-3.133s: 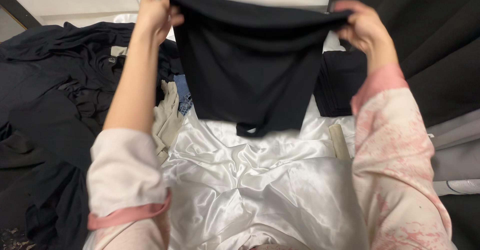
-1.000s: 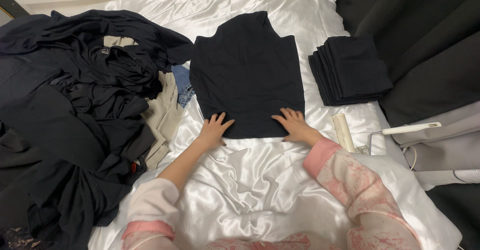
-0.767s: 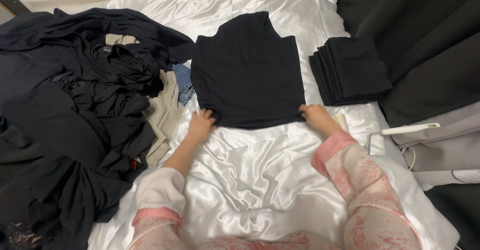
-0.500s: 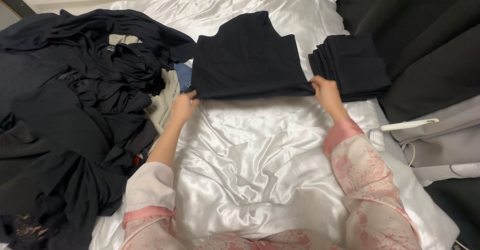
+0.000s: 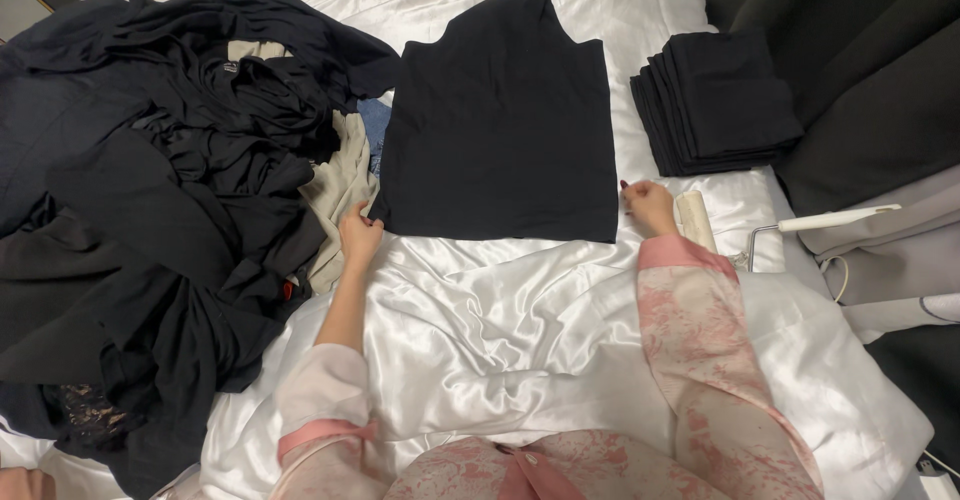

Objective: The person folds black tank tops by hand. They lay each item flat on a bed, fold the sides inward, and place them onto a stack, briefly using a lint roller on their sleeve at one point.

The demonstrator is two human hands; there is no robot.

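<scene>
A black sleeveless top [image 5: 500, 120] lies flat on the white satin sheet [image 5: 520, 330], toward the bed's far edge, spread smooth, apparently so that it can be squared. The left hand [image 5: 358, 236] pinches the top's near left corner. The right hand [image 5: 648, 206] rests curled just beside the near right corner; whether it grips the cloth cannot be told. A stack of folded black garments [image 5: 715, 100] sits at the right edge. A lint roller [image 5: 697, 222] lies just beside the right hand. A heap of unfolded dark clothes [image 5: 150, 190] covers the bed's left side.
</scene>
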